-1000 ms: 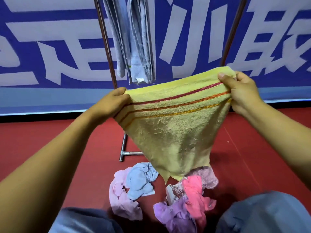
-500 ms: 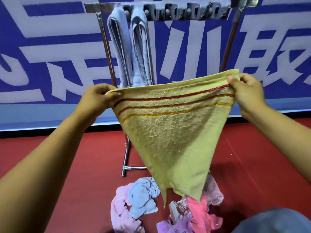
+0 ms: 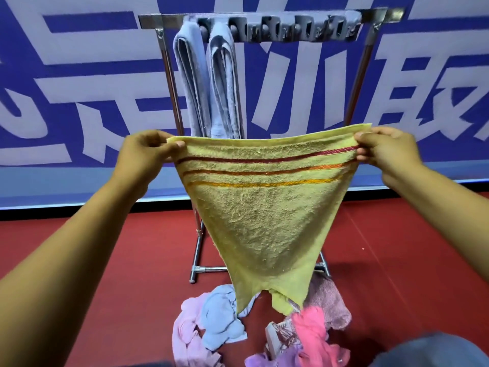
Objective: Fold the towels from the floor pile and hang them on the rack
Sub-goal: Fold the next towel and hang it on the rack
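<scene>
nearest me, the loose floor pile of pink, lilac and pale blue towels [image 3: 267, 329] lies crumpled on the red floor [image 3: 105, 260]. above it i hold a yellow terry towel with three red and orange stripes [image 3: 264, 213] stretched out, its lower end hanging to a point over the pile. my left hand [image 3: 143, 152] pinches its top left corner, my right hand [image 3: 383, 149] pinches the top right. beyond stands the metal rack [image 3: 264, 18], two folded grey-blue towels [image 3: 209, 83] draped over its top bar, before a blue and white banner [image 3: 79, 75].
</scene>
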A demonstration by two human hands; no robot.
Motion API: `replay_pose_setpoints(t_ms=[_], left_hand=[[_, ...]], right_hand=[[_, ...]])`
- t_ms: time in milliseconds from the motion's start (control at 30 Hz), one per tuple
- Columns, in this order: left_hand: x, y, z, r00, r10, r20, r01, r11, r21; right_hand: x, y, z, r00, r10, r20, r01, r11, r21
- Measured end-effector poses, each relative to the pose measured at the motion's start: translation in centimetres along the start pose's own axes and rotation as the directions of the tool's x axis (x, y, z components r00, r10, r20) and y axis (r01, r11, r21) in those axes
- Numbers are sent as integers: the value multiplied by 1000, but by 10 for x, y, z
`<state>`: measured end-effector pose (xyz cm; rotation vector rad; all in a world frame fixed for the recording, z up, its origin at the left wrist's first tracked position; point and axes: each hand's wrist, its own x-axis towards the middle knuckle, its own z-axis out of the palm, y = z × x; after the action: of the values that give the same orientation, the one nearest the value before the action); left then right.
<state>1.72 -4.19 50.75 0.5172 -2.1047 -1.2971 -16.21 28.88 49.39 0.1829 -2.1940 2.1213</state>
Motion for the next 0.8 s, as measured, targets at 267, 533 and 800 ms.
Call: replay_pose_setpoints(t_ms=[267, 533, 800], left_hand=[[-5, 8, 10, 976, -175, 132, 193, 971, -138], [-21, 29, 39, 923, -251, 291, 340, 886, -314], [-32, 40, 62, 888, -199, 415, 339, 893, -296]], right_hand=[[-4, 0, 10, 999, 32, 5, -31, 991, -134], [-9, -6, 39, 997, 55, 61, -41, 978, -207], [-47, -23, 68, 929, 7, 370, 98, 959, -265]])
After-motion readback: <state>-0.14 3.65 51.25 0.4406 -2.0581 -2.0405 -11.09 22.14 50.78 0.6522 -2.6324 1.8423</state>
